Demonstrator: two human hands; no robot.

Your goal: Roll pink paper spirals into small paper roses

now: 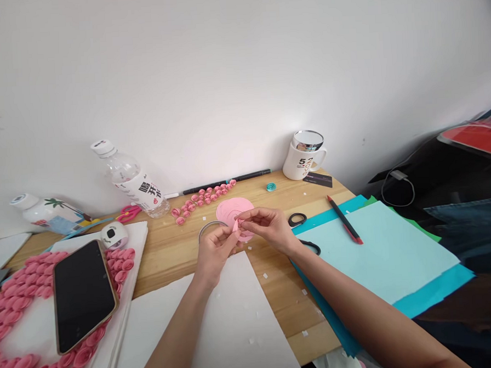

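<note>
Both hands meet over the wooden table, pinching a small pink paper strip between their fingertips. My left hand closes on its lower end. From the other side, my right hand grips it with thumb and fingers. Just behind the hands lie pink paper circles with spiral lines, partly covered by the fingers. A grey ring, perhaps a tape roll, is beside my left hand. Small rolled pink paper roses stand in rows farther back, with one teal paper rose to their right.
A water bottle, a lidded mug and a black pen are along the wall. At left, a phone rests on a board of pink roses. Black-handled scissors touch blue sheets at right. White board lies in front.
</note>
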